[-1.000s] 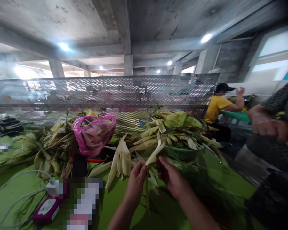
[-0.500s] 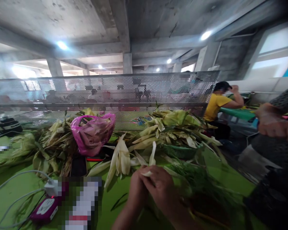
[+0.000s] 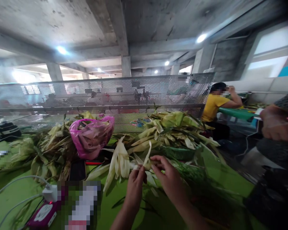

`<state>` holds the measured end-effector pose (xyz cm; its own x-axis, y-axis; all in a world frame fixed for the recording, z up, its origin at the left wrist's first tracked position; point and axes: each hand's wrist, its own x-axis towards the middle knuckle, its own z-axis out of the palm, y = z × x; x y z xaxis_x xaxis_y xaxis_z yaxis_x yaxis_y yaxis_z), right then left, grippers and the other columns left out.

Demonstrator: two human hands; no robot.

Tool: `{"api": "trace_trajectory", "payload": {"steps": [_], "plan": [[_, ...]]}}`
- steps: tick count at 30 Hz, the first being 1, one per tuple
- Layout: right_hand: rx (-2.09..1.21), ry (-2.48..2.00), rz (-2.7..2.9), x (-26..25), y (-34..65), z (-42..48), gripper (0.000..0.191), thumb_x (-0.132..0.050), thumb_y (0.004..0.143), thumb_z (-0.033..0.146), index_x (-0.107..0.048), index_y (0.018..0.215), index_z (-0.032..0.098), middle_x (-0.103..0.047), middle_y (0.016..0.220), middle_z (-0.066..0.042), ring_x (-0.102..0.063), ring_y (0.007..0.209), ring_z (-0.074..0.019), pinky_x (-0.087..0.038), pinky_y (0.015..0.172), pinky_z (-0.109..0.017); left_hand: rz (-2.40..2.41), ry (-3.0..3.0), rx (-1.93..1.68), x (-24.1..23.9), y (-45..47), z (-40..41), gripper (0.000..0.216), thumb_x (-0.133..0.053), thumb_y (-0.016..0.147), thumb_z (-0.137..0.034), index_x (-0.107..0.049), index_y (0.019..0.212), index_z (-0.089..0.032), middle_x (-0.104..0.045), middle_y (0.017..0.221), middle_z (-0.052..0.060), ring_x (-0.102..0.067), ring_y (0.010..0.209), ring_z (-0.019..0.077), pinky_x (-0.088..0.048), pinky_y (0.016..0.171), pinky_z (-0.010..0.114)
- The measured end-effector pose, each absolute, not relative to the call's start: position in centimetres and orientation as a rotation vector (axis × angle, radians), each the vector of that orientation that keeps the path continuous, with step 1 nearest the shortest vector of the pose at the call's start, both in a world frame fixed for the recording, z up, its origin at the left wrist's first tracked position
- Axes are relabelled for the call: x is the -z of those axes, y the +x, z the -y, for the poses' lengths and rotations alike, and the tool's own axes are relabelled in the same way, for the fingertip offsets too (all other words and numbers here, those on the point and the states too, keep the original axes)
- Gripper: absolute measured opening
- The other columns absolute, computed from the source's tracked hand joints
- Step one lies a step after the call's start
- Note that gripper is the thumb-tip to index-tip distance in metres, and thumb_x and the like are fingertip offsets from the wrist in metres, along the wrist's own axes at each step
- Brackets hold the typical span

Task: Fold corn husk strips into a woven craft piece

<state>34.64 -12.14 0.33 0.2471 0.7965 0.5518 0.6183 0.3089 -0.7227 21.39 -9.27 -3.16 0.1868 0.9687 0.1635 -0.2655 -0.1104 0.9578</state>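
My left hand [image 3: 135, 187] and my right hand [image 3: 169, 180] are raised over the green table [image 3: 19, 191], both pinching a pale corn husk strip [image 3: 147, 159] between fingertips. The strip's tip sticks up between the hands. Just left of the hands lies a bunch of pale husks [image 3: 120, 161]. Behind them a green basin [image 3: 180, 151] holds a heap of husks [image 3: 175, 126].
A pink plastic bag [image 3: 91, 135] sits among a husk pile [image 3: 50, 148] at left. A white charger and cable [image 3: 49, 193] and a purple device [image 3: 42, 215] lie at front left. A perforated metal screen [image 3: 98, 95] crosses behind. Another person's hand [image 3: 277, 124] is at right; a person in yellow [image 3: 216, 107] sits beyond.
My hands were clasped together low over the husk half a second ago; now they are parted slightly and raised, fingers pinching the strip. The view has shifted a little.
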Motion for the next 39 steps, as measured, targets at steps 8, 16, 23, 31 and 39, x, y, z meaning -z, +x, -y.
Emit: {"api": "trace_trajectory", "payload": {"steps": [8, 16, 23, 31, 39], "plan": [[-0.050, -1.275, 1.618, -1.0, 34.2, 12.3, 0.027, -0.055, 0.083, 0.017, -0.067, 0.105, 0.024, -0.067, 0.108, -0.008, -0.064, 0.095, -0.0231, -0.052, 0.083, -0.036, -0.778, 1.200, -1.305, 3.2, 21.1, 9.0, 0.040, -0.062, 0.081, -0.058, -0.057, 0.079, -0.018, -0.044, 0.065, -0.003, -0.039, 0.065, 0.0138, -0.034, 0.064, 0.025], [-0.414, -1.272, 1.612, -1.0, 34.3, 12.4, 0.030, -0.057, 0.084, 0.023, -0.062, 0.113, 0.023, -0.065, 0.121, -0.006, -0.063, 0.093, -0.0209, -0.052, 0.079, -0.032, -0.709, 1.221, -1.316, 2.5, 21.2, 9.3, 0.040, -0.065, 0.079, -0.057, -0.060, 0.081, -0.017, -0.045, 0.068, -0.003, -0.039, 0.065, 0.0130, -0.035, 0.062, 0.024], [-0.380, -1.271, 1.610, -0.8, 34.2, 12.1, 0.020, -0.055, 0.091, 0.037, -0.067, 0.100, 0.023, -0.066, 0.104, -0.006, -0.062, 0.102, -0.0233, -0.047, 0.092, -0.034, -0.747, 1.284, -1.308, 2.6, 21.1, 9.2, 0.040, -0.062, 0.081, -0.058, -0.061, 0.082, -0.018, -0.043, 0.065, -0.004, -0.039, 0.063, 0.0131, -0.033, 0.061, 0.024], [-0.166, -1.327, 1.612, -0.4, 34.4, 12.0, 0.006, -0.062, 0.085, 0.027, -0.059, 0.083, 0.022, -0.065, 0.080, -0.002, -0.061, 0.079, -0.0214, -0.047, 0.074, -0.032, -0.776, 1.182, -1.331, 3.0, 21.2, 9.1, 0.040, -0.069, 0.075, -0.056, -0.062, 0.080, -0.017, -0.048, 0.066, -0.004, -0.043, 0.065, 0.0130, -0.036, 0.063, 0.024], [0.188, -1.279, 2.010, 0.8, 31.7, 12.3, 0.019, -0.056, 0.082, 0.007, -0.063, 0.074, 0.022, -0.065, 0.074, -0.002, -0.059, 0.075, -0.0218, -0.041, 0.071, -0.034, -0.675, 0.669, -1.249, 2.6, 20.4, 8.5, 0.049, -0.081, 0.059, -0.054, -0.060, 0.082, -0.016, -0.059, 0.071, -0.002, -0.052, 0.062, 0.0118, -0.038, 0.059, 0.023]]}}
